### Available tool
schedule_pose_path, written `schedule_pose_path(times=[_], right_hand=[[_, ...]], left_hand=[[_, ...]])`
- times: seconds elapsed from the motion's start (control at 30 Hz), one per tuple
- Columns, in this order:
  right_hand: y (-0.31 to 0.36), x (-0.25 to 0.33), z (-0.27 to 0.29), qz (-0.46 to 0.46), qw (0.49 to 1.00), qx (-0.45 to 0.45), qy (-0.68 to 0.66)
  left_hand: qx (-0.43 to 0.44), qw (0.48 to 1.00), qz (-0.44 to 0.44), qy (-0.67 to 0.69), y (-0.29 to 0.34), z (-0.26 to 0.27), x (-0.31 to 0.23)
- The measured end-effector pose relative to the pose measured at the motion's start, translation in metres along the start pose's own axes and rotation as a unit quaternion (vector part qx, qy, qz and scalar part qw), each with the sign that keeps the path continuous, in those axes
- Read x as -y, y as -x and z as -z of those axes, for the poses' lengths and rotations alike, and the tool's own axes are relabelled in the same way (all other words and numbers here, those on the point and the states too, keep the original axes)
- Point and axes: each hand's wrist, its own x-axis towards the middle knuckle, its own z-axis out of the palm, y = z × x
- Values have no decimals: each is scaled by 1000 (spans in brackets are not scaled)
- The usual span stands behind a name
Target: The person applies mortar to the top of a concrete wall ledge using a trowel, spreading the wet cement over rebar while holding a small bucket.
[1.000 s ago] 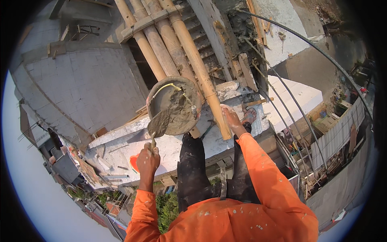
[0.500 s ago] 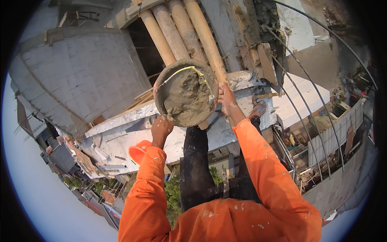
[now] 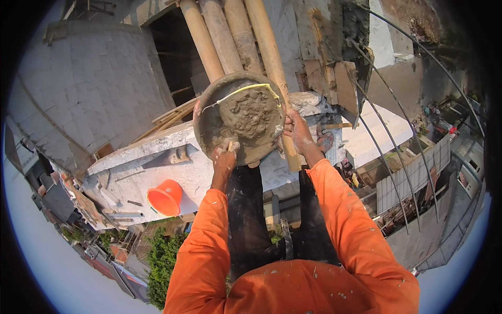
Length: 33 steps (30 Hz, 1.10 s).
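A round bucket [image 3: 203,118], crusted grey, holds wet mortar [image 3: 250,116] heaped toward its far right side. Its wire handle [image 3: 238,92] with a yellow sleeve lies across the far part of the opening. My left hand [image 3: 225,157] is closed over the near left rim, its fingertips just inside, close to the mortar. On the right side, my right hand [image 3: 299,131] grips the rim, next to a pale wooden pole end [image 3: 291,153]. The bucket's underside is hidden. An orange bucket [image 3: 164,198] stands tilted on the pale ledge [image 3: 123,175], left of my left arm.
Thick bamboo poles [image 3: 238,36] run away beyond the mortar bucket. A trowel [image 3: 172,157] lies on the ledge, and a hammer [image 3: 334,126] rests at right near my foot. Bent steel rods [image 3: 400,123] arc across the right. Beyond the ledge edge is a long drop to treetops [image 3: 162,261] and roofs.
My left hand has shifted from the outer left side of the rim to over its near edge. The view has shifted, bringing more of the orange bucket into sight.
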Motion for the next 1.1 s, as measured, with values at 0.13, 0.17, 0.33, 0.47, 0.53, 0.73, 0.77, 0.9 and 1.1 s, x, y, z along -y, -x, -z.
schedule_pose_path(times=[0.13,0.17,0.33,0.47,0.53,0.73,0.77,0.9,1.1], right_hand=[[-8,-3,8,-7,999,-1,35],[-9,-3,6,-13,999,0,29],[1,5,-8,-24,999,15,-26],[-7,-4,-2,-25,998,17,-52],[-13,-12,8,-15,997,11,-72],[7,-3,3,-31,997,5,-74],[9,-4,7,-28,996,17,-78],[-2,-23,20,-20,993,61,-100],[-3,-37,21,-25,974,84,-208]], left_hand=[[-13,997,22,78,14,-1,7],[-14,995,31,89,19,3,5],[-28,996,9,79,48,19,9],[-21,994,70,78,71,28,9],[-19,993,92,70,84,30,11],[-33,986,103,124,149,41,4],[-30,991,89,99,157,41,12],[3,995,91,33,187,47,3],[49,991,76,96,202,47,-139]])
